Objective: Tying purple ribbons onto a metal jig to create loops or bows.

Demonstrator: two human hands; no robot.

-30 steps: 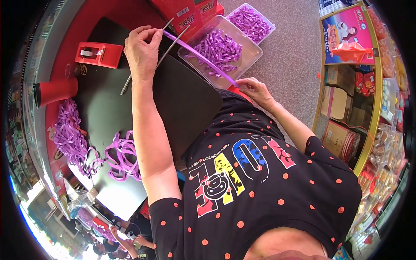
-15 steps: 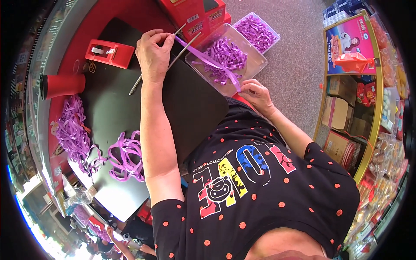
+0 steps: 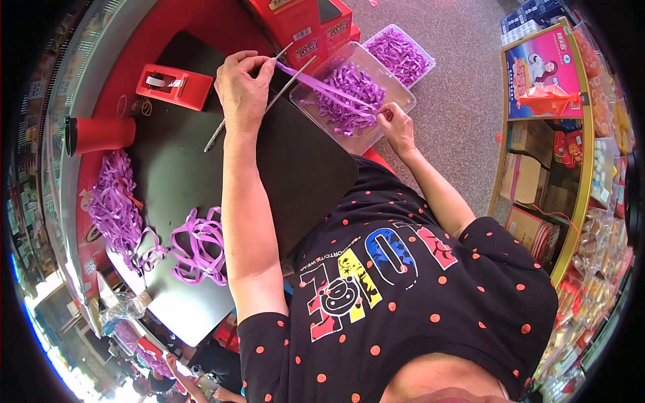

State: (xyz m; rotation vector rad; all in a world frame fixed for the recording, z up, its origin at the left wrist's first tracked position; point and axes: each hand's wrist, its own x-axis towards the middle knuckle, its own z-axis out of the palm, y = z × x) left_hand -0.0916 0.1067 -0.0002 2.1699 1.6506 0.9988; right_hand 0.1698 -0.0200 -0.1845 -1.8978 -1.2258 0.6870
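Observation:
My left hand (image 3: 243,91) pinches one end of a purple ribbon strip (image 3: 322,86) between thumb and fingertips, beside two thin metal rods (image 3: 290,82). These rods slant under that hand across the black tabletop (image 3: 302,168); whether it grips them too I cannot make out. To the right, my right hand (image 3: 398,127) has its fingers closed on the strip's other end. Stretched between both hands, the ribbon crosses over a clear plastic tub (image 3: 403,101) heaped with short purple ribbon pieces (image 3: 346,94).
A second tub (image 3: 432,62) of purple pieces stands behind the first. Red boxes (image 3: 295,27) rise at the far edge. A red tape dispenser (image 3: 191,91), a red cup (image 3: 101,136), a ribbon pile (image 3: 114,195) and loose ribbon loops (image 3: 198,248) sit at left. Shelves (image 3: 537,168) stand right.
My right hand has moved up and slightly right, over the tub's near edge, with the ribbon end. My left hand has barely moved and keeps its pinch.

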